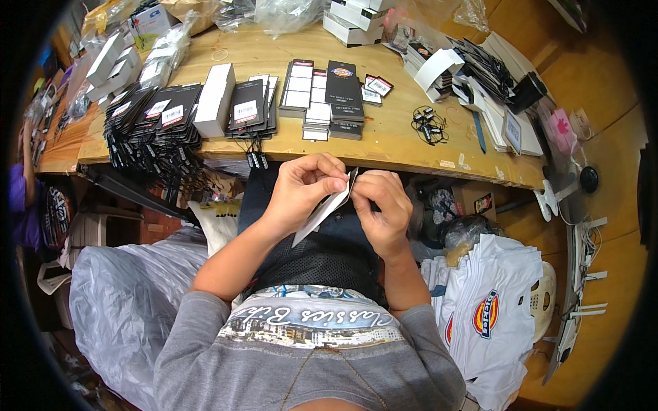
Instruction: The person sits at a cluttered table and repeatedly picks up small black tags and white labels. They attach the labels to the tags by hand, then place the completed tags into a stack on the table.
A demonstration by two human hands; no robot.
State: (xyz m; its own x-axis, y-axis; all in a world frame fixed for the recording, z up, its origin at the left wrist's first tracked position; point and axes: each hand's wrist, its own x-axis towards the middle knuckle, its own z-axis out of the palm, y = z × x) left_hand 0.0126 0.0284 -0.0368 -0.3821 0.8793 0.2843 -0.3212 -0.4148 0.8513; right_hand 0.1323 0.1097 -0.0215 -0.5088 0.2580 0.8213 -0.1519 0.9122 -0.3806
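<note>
1. Left hand (308, 195): thumb and fingers pinched closed on a white card (321, 218).
2. Right hand (382, 209): fingers curled at card's upper end; hold cannot be told.
3. Card: tilted, between hands, near table (391, 137).

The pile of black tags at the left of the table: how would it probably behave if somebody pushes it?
The pile of black tags would probably slide apart, since its flat pieces lie loosely overlapped. Each looks thin, so likely light. The black cords hanging over the table edge may tangle.
</note>
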